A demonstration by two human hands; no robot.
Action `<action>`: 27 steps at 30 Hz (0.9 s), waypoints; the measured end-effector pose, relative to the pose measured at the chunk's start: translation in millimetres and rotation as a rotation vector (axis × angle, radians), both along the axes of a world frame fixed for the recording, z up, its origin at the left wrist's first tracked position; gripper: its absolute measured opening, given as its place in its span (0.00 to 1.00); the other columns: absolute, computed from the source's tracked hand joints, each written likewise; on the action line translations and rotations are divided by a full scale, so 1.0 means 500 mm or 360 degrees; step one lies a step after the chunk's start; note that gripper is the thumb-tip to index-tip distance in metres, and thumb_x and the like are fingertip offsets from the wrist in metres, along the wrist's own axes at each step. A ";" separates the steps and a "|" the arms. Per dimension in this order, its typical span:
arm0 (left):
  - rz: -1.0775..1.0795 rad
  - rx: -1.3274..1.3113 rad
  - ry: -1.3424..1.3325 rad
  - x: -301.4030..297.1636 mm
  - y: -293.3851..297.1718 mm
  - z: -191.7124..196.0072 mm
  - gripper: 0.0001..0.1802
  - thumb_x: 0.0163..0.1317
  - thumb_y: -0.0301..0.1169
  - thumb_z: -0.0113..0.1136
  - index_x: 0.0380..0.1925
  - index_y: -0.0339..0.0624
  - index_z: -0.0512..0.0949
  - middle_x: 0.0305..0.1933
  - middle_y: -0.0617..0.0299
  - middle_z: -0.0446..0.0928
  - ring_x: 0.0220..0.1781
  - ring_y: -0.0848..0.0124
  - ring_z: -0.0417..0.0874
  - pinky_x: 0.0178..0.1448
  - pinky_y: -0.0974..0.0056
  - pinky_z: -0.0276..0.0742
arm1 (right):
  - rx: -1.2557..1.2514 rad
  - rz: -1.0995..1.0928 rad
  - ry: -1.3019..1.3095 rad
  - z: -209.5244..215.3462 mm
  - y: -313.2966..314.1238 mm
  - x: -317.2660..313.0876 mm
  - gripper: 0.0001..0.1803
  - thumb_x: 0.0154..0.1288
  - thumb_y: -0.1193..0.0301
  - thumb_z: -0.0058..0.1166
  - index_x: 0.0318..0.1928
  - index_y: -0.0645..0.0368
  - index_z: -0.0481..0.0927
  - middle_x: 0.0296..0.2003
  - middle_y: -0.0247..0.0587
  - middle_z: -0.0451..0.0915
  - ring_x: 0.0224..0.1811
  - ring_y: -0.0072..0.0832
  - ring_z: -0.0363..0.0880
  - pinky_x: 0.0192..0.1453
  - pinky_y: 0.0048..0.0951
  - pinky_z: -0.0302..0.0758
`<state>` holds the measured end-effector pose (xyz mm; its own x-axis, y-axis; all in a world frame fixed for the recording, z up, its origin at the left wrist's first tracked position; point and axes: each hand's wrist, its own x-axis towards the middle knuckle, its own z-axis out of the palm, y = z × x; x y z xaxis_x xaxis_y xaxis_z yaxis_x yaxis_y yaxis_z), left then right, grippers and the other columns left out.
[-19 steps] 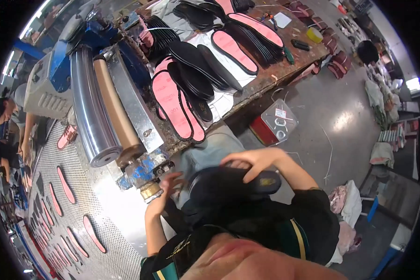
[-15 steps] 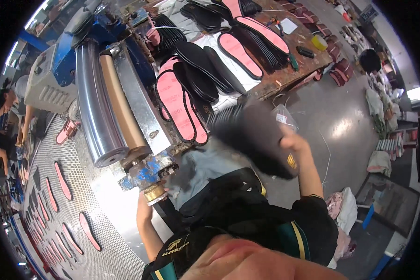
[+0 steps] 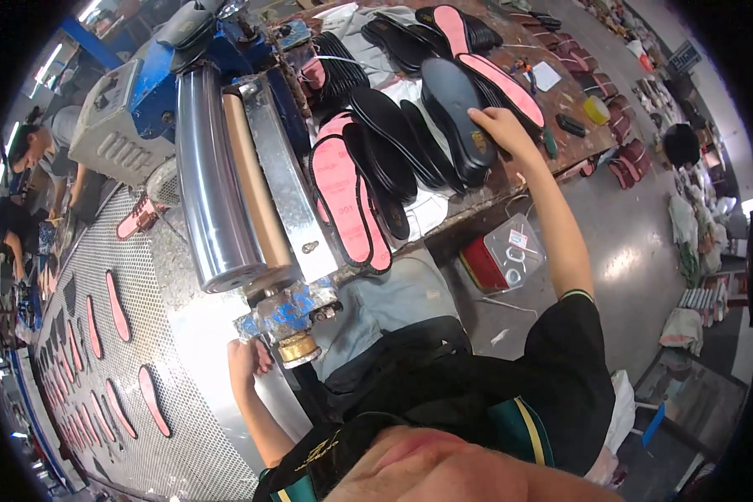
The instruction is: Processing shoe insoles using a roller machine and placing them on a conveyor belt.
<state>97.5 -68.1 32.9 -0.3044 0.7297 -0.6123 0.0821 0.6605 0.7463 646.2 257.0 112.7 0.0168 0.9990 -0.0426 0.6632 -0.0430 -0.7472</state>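
Note:
My right hand (image 3: 510,134) grips a stack of black insoles (image 3: 453,96) at the far side of the bench, thumb on the top insole and the other fingers hidden at its side. Around it lie more black insoles (image 3: 385,113) and several with pink faces, such as the pink insole (image 3: 340,197) nearest me. My left hand (image 3: 247,360) is beside the brass knob (image 3: 298,347) at the near end of the roller machine, its fingers curled and nothing visible in them. The machine's steel roller (image 3: 213,184) lies next to a tan roller (image 3: 258,184).
On the left, a perforated conveyor (image 3: 176,376) carries several pink insoles (image 3: 149,402). A clear plastic box (image 3: 513,251) stands below the bench edge (image 3: 439,222). Yellow tape (image 3: 596,110) and a black tool (image 3: 571,125) lie at the bench's right. Another person (image 3: 38,151) is at far left.
My right hand has carried the stack of black insoles from in front of me up onto the bench. My left hand has shifted slightly left, away from the brass knob.

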 end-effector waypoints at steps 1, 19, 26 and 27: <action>0.0025 0.0009 0.0010 0.004 0.003 0.002 0.27 0.68 0.42 0.44 0.13 0.37 0.73 0.11 0.55 0.75 0.07 0.73 0.70 0.09 0.72 0.61 | -0.0020 -0.0064 -0.0082 -0.009 0.007 -0.007 0.29 0.65 0.50 0.56 0.41 0.72 0.80 0.30 0.46 0.82 0.31 0.29 0.80 0.37 0.33 0.74; 0.0084 0.0062 0.0065 -0.002 0.006 -0.013 0.30 0.71 0.48 0.48 0.17 0.34 0.73 0.11 0.53 0.74 0.06 0.72 0.70 0.07 0.71 0.57 | 0.0342 0.0553 -0.0900 -0.009 0.354 -0.426 0.25 0.55 0.56 0.57 0.43 0.67 0.83 0.37 0.65 0.82 0.43 0.54 0.83 0.50 0.47 0.79; 0.0060 0.0003 0.0032 -0.008 0.004 -0.024 0.29 0.70 0.47 0.49 0.16 0.37 0.73 0.11 0.54 0.75 0.05 0.72 0.70 0.07 0.70 0.58 | -0.0169 0.0058 -0.0749 -0.076 0.399 -0.510 0.62 0.46 0.52 0.68 0.71 0.71 0.43 0.66 0.70 0.60 0.68 0.56 0.64 0.70 0.45 0.64; 0.0062 0.0001 0.0047 -0.008 0.002 -0.025 0.29 0.70 0.48 0.49 0.15 0.38 0.72 0.10 0.54 0.74 0.05 0.72 0.70 0.07 0.70 0.58 | -0.0171 0.0064 -0.0748 -0.079 0.396 -0.512 0.62 0.46 0.52 0.68 0.71 0.71 0.43 0.66 0.70 0.60 0.68 0.56 0.64 0.70 0.45 0.64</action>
